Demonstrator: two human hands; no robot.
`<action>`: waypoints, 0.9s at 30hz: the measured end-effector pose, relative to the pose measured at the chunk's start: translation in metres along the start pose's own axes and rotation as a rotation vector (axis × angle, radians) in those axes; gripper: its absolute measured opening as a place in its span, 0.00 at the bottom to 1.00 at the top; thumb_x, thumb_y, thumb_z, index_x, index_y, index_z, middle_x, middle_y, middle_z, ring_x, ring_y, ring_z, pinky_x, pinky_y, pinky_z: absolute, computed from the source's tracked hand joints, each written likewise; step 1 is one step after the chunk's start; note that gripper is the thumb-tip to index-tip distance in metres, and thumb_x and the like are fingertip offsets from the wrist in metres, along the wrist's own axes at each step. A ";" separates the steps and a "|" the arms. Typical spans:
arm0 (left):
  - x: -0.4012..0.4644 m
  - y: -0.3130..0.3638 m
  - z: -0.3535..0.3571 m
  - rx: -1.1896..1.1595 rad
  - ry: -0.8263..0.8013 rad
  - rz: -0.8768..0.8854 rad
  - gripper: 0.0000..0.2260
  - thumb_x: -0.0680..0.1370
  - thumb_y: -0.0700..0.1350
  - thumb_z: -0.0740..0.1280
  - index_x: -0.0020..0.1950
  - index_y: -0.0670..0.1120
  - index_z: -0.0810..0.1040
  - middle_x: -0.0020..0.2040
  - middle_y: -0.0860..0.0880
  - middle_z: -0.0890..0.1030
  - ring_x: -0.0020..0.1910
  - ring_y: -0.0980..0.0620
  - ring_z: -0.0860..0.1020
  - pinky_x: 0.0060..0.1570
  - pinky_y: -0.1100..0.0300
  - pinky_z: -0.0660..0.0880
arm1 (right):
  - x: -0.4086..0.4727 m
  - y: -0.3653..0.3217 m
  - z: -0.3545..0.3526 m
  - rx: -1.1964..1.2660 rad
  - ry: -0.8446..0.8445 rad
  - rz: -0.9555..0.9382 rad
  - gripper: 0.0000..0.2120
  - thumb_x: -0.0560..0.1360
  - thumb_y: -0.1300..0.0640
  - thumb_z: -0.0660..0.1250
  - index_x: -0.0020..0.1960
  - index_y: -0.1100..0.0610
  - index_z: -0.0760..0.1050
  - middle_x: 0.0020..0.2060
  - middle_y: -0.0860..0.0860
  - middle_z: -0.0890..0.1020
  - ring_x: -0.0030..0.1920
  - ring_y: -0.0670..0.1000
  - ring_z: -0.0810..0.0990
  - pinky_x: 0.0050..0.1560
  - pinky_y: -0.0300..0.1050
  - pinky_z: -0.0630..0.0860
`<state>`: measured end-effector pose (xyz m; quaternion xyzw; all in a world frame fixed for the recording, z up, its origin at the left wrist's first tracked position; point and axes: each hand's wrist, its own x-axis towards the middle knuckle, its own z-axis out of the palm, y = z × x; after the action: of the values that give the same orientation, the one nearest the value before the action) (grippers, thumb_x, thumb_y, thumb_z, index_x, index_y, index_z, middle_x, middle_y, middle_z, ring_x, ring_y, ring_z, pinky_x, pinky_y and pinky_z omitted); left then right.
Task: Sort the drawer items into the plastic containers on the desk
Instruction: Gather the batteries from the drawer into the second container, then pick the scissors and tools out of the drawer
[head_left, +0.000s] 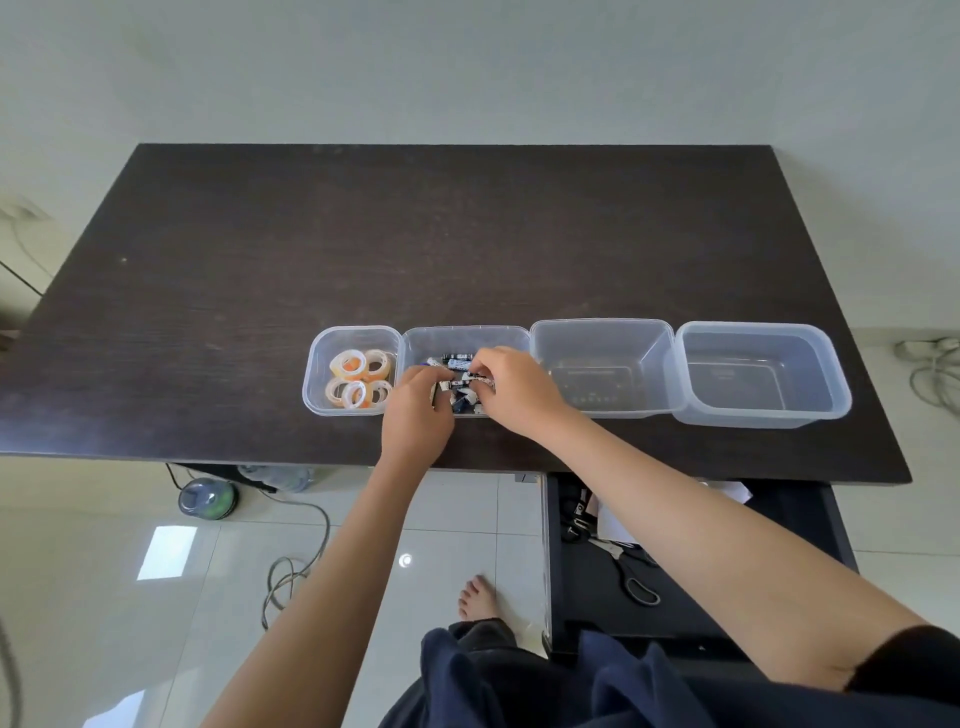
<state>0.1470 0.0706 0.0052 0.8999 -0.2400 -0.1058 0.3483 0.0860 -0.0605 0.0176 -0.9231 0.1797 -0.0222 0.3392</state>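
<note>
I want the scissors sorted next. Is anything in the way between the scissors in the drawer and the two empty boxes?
Nothing visible blocks them. The scissors lie uncovered in the open drawer, and both empty containers have no lids. The right forearm just crosses above the drawer.

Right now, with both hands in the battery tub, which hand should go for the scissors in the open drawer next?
Probably the right hand. The scissors lie in the drawer on the right, directly under the right forearm; the left hand would have to cross the body.
</note>
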 end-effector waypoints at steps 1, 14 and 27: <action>-0.003 -0.002 0.002 -0.007 0.017 0.020 0.12 0.76 0.34 0.63 0.57 0.42 0.80 0.56 0.46 0.79 0.56 0.48 0.77 0.50 0.68 0.66 | -0.002 0.001 -0.001 0.014 0.011 -0.014 0.08 0.76 0.61 0.65 0.54 0.60 0.77 0.50 0.55 0.80 0.50 0.55 0.77 0.46 0.46 0.73; -0.086 0.022 0.062 -0.078 0.095 0.232 0.11 0.74 0.37 0.62 0.53 0.42 0.80 0.50 0.47 0.79 0.48 0.48 0.75 0.51 0.70 0.69 | -0.088 0.044 -0.033 0.075 0.203 -0.268 0.04 0.74 0.60 0.66 0.47 0.58 0.79 0.42 0.50 0.79 0.44 0.47 0.75 0.39 0.44 0.75; -0.149 0.043 0.193 0.118 -0.498 -0.034 0.28 0.74 0.47 0.68 0.72 0.45 0.63 0.72 0.42 0.61 0.70 0.39 0.63 0.63 0.49 0.70 | -0.225 0.210 -0.007 -0.206 -0.228 0.156 0.14 0.75 0.55 0.64 0.60 0.54 0.74 0.57 0.50 0.73 0.60 0.53 0.71 0.48 0.46 0.74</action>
<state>-0.0658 0.0072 -0.1043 0.8688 -0.3089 -0.3160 0.2233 -0.1917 -0.1347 -0.0916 -0.9327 0.2126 0.1279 0.2617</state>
